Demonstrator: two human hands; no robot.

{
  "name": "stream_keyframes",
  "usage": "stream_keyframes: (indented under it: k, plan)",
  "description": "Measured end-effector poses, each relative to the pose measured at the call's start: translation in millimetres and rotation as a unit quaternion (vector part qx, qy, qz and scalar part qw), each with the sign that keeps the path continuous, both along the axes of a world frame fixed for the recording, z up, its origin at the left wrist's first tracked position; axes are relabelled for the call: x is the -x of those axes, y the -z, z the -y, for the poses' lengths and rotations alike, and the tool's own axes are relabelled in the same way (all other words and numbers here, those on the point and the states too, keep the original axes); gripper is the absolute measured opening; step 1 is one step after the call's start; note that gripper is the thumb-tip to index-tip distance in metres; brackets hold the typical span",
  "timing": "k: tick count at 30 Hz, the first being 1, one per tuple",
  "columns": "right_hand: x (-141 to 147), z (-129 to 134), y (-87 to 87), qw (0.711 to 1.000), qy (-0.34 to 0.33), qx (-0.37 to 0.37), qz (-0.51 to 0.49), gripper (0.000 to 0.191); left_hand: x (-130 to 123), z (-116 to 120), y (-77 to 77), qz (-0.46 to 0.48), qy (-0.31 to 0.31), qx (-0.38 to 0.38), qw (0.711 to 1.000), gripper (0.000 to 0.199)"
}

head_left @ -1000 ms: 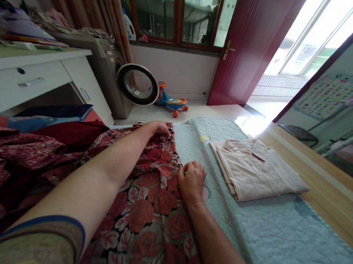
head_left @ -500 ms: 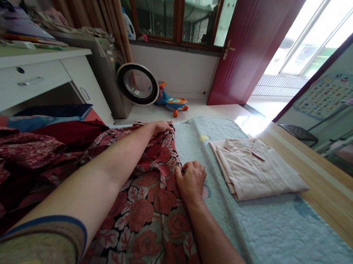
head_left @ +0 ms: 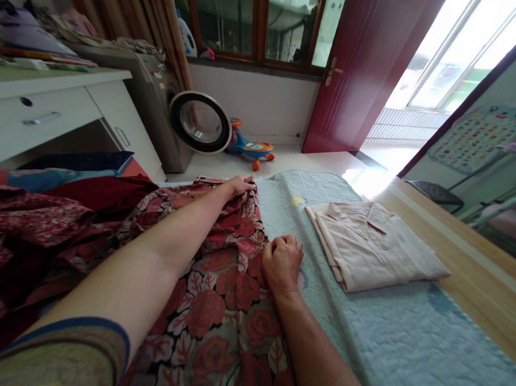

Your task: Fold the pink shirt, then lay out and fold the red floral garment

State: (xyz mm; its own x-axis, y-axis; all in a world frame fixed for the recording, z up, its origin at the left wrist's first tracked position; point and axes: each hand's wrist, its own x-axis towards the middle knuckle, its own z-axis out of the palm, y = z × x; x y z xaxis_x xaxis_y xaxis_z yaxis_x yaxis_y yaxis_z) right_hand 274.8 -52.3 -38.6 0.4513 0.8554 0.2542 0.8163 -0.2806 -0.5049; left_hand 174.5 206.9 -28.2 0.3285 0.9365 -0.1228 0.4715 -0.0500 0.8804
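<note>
A red floral garment (head_left: pixel 215 313) with a rose and leaf print lies spread across the pale blue quilted pad (head_left: pixel 320 313). My left hand (head_left: pixel 241 187) is closed on its far right corner, fingers pinching the cloth. Nearer to me, my right hand (head_left: pixel 283 264) is curled over the garment's right edge, knuckles up, its fingertips mostly hidden. To the right of that hand rests a folded cream shirt (head_left: pixel 377 247), collar facing up. Crumpled dark red clothes (head_left: pixel 33 214) are heaped left of the floral garment.
A white desk (head_left: pixel 57 111) stands at the left, beside a washing machine with its round door (head_left: pixel 200 122) swung open. Beyond the pad's far edge is a blue and orange ride-on toy (head_left: pixel 252 149). A red door (head_left: pixel 361 71) stands open; wooden planking (head_left: pixel 448 228) borders the pad.
My left hand has shifted slightly right with the garment's corner, and the cloth's edge looks straighter. My right hand has slid a little right, its fingers more curled.
</note>
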Motion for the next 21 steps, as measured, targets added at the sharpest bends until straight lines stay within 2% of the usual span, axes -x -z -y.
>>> stream_keyframes:
  k: [4,7,10,13,16,21]
  plan:
    - [0,1,-2.2,0.999,0.004,0.026,0.026,0.011,-1,-3,2.3,-0.028,-0.016,-0.038,0.999,0.038]
    - [0,1,-2.0,0.999,0.001,0.024,0.024,0.019,1,-8,1.7,-0.077,-0.033,-0.065,0.994,0.031]
    - [0,1,-0.8,0.999,-0.037,-0.004,0.016,0.028,3,-13,0.4,-0.133,-0.052,-0.095,0.985,0.025]
    - [1,3,0.0,0.993,-0.110,-0.036,0.017,0.032,1,-13,0.8,-0.168,-0.058,-0.117,0.977,0.023]
    - [3,4,0.7,0.984,-0.171,-0.041,0.024,0.027,-2,-13,3.3,-0.172,-0.038,-0.115,0.978,0.023]
    - [5,4,2.8,0.985,-0.168,-0.029,0.034,0.020,-10,-21,4.6,-0.159,-0.009,-0.088,0.983,0.028]
